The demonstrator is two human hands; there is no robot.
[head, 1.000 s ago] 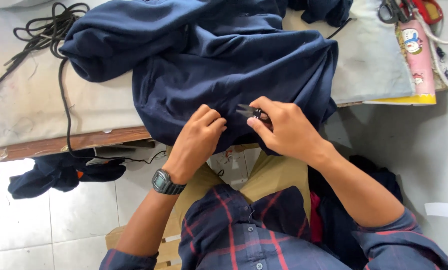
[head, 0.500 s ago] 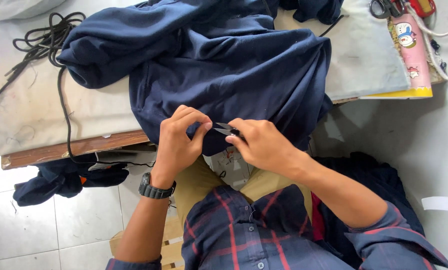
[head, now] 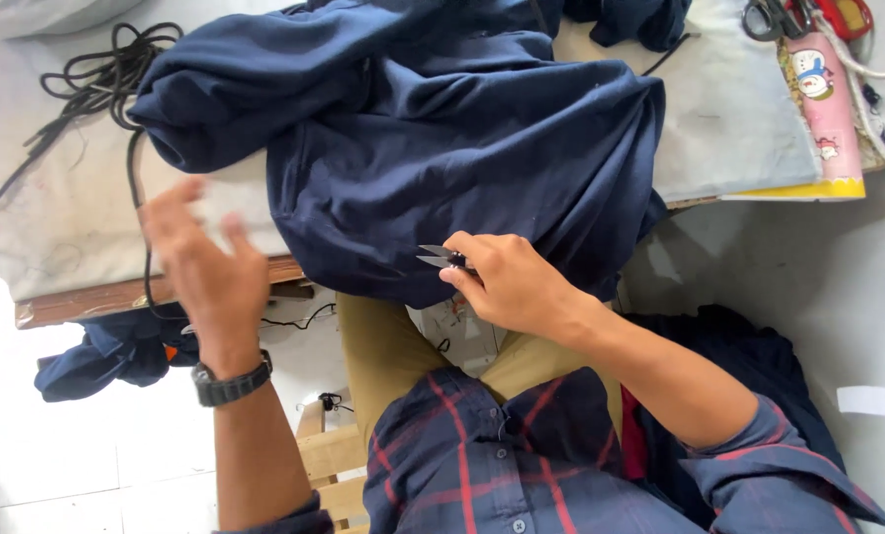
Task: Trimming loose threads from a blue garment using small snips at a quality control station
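A dark navy garment (head: 442,129) lies bunched on a padded grey table (head: 57,218) and hangs over its near edge. My right hand (head: 507,282) rests at that hanging edge and holds small metal thread snips (head: 441,258), blades pointing left against the cloth. My left hand (head: 200,262) is off the garment, blurred, fingers spread, hovering over the table's wooden edge to the left. It holds nothing. A dark watch sits on my left wrist.
A coiled black cord (head: 96,74) lies at the table's far left. Scissors (head: 774,15) and a pink cylindrical container (head: 826,94) sit at the far right. More navy cloth (head: 116,351) lies on the tiled floor below. I sit on a wooden seat (head: 329,460).
My left hand has let go of the garment's edge and swung left, fingers opening. My right hand stays at the edge with the snips.
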